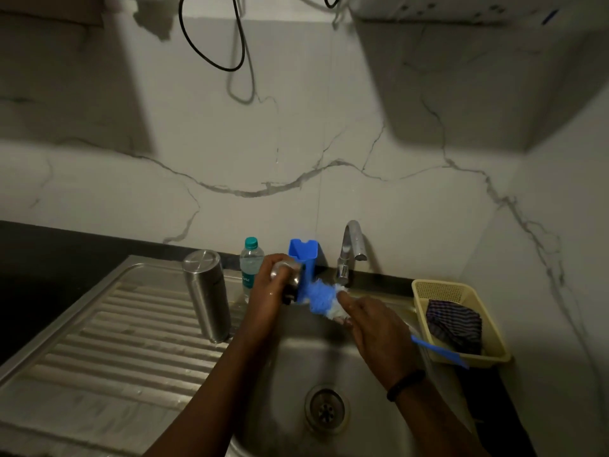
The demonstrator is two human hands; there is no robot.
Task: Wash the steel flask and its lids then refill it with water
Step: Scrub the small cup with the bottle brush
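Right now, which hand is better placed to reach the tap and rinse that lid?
Probably the right. The right hand holds the brush just below the tap, while the left hand grips the lid and lies farther from it.

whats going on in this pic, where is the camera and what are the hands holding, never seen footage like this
There is no machine here. One wide-angle camera sits on a person's head, looking down at their own two bare hands over a steel kitchen sink.

The left hand grips a small steel lid. The right hand holds a blue bottle brush with its bristles against the lid; the handle sticks out behind the hand.

On the ribbed draining board stands the steel flask, upside down it seems. Behind it are a plastic water bottle, a blue holder and the tap. To the right, a yellow basket holds a striped cloth.
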